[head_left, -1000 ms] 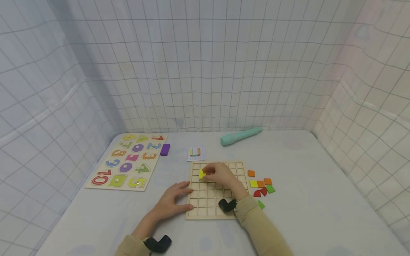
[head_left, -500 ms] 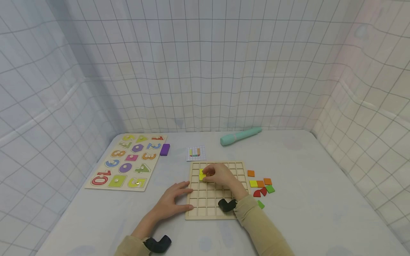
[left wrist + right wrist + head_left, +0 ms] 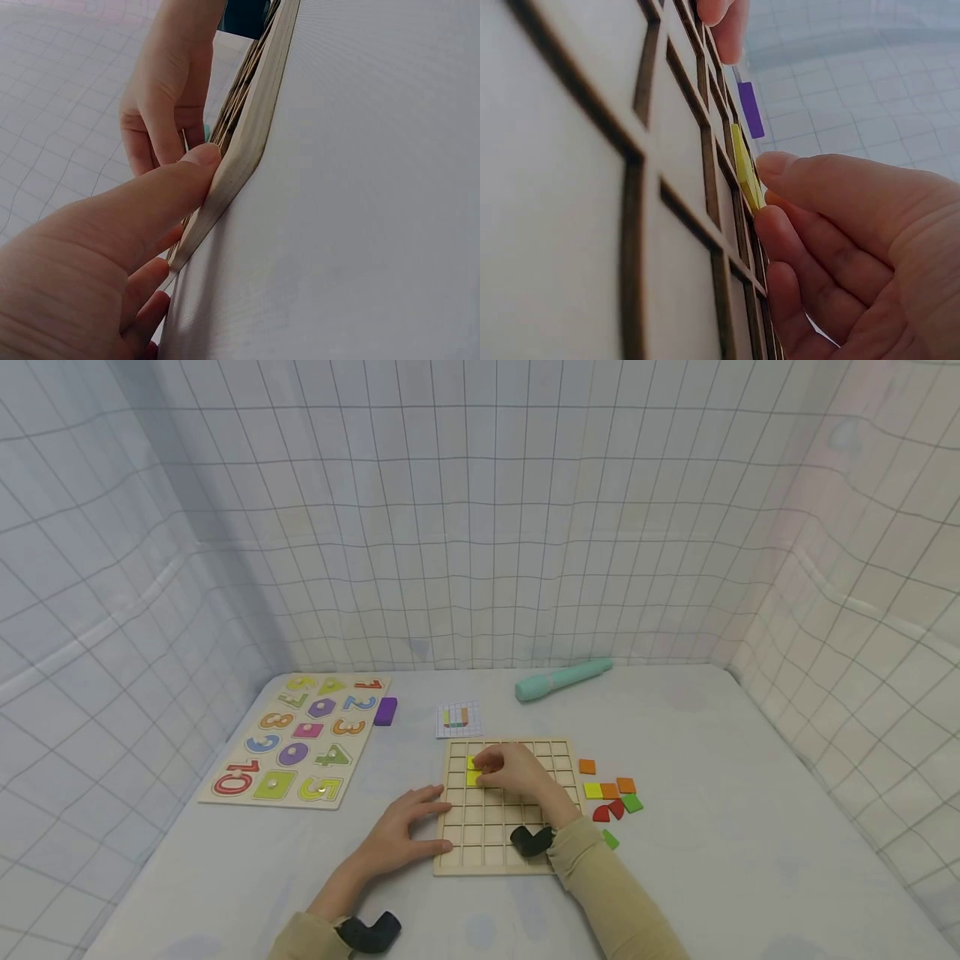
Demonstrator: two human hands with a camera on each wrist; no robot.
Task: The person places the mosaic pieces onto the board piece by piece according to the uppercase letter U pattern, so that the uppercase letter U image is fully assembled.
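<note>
Two yellow tiles (image 3: pixel 473 779) near the board's (image 3: pixel 474 836) far-left corner.
Left hand (image 3: pixel 401 832) fingers relaxed, touching the left edge, presumably bracing; right hand (image 3: pixel 516 770) bent at the tiles, probably for fine alignment; can't tell if pinching.

The right sleeve (image 3: pixel 617 893) (cut off below) hides one corner of the board (image 3: pixel 473 836).
</note>
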